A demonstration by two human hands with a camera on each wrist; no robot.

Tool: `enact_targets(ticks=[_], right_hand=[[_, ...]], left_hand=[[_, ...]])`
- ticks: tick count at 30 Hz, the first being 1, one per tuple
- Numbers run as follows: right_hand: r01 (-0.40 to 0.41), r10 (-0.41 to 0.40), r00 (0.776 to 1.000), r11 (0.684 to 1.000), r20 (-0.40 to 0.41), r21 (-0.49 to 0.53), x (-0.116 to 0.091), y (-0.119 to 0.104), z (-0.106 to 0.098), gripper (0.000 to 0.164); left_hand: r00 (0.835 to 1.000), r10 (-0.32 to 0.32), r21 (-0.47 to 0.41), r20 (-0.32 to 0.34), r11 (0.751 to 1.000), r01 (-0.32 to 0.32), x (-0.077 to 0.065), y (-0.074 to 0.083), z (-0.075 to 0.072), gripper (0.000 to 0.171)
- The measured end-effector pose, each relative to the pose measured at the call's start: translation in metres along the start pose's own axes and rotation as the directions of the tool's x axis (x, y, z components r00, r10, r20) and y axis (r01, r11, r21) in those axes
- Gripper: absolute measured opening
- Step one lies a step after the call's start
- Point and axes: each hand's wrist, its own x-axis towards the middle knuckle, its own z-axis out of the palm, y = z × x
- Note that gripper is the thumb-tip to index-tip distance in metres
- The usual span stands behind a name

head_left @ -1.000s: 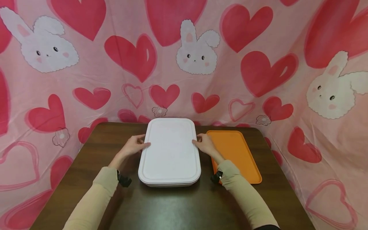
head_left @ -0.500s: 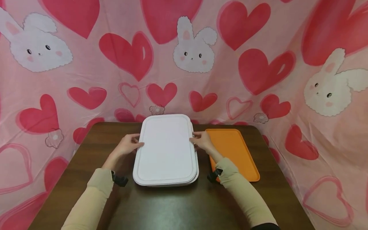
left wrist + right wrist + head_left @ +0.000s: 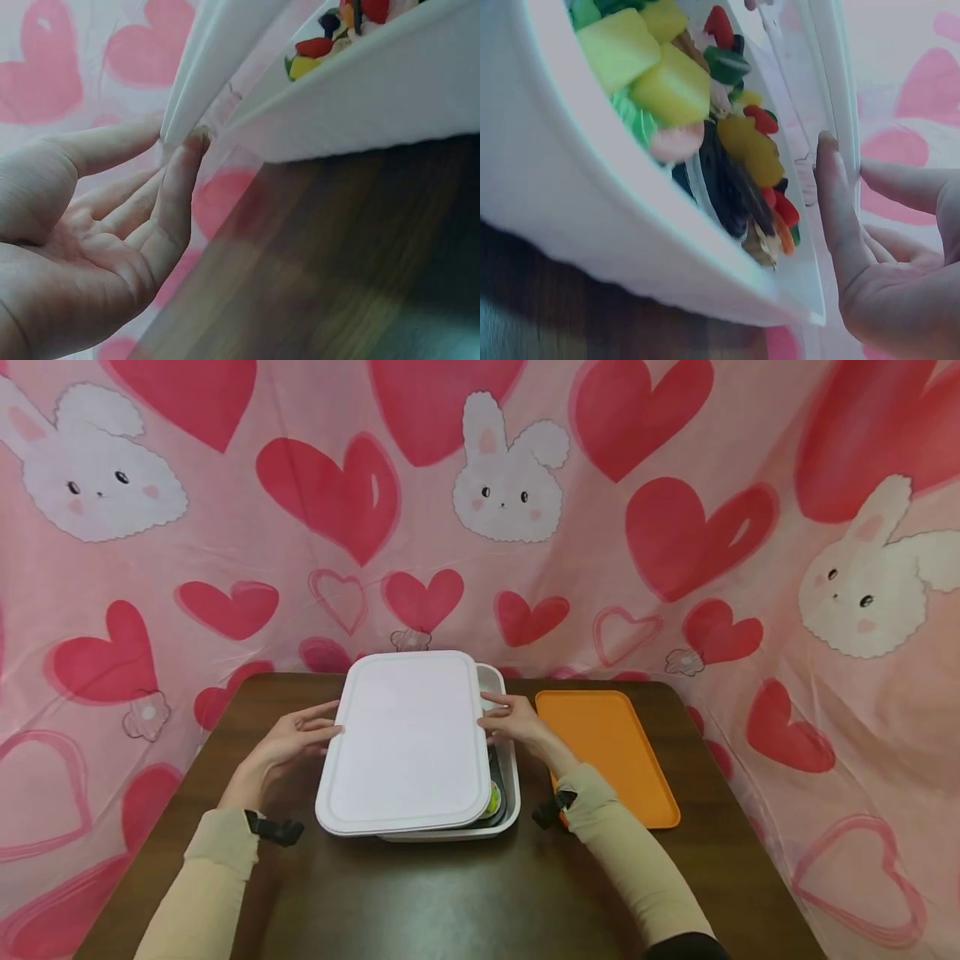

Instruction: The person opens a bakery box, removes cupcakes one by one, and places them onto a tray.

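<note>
A white rectangular lid (image 3: 405, 743) is raised off a white box (image 3: 512, 785) and shifted left of it, so the box's right side shows. My left hand (image 3: 283, 742) pinches the lid's left edge between thumb and fingertips, as the left wrist view also shows. At the opposite edge, my right hand (image 3: 517, 723) pinches the lid the same way, above the box's right side. Inside the box, the right wrist view shows a heap of yellow chunks (image 3: 676, 86) with red, green and black food-like pieces. In the head view the lid hides most of them.
An orange tray (image 3: 611, 752) lies flat on the dark wooden table (image 3: 442, 902), to the right of the box and partly behind my right forearm. Behind the table hangs a pink cloth (image 3: 427, 543) with hearts and rabbits.
Both hands have lifted the lid off the box and carried it left. The box's right side and some of its contents have come into view. The orange tray has stayed in place.
</note>
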Motion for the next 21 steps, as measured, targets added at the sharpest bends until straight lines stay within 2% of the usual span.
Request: enact_targets(ticks=[8,17,21], right_hand=[[0.044,-0.046,0.997,0.998,0.061,0.033,0.010,-0.007,0.026,0.067],[0.048,-0.049,0.994,0.999,0.101,0.010,0.023,-0.013,0.049,0.069],[0.036,-0.036,0.994,0.999,0.104,-0.002,0.025,-0.015,0.061,0.070]], left_hand=[[0.999,-0.003,-0.013,-0.041,1.000,0.003,-0.015,-0.004,-0.025,0.080],[0.996,0.011,0.033,-0.083,0.999,-0.008,-0.031,-0.006,-0.047,0.080],[0.995,-0.004,0.026,-0.102,1.000,0.006,-0.038,-0.010,-0.055,0.081]])
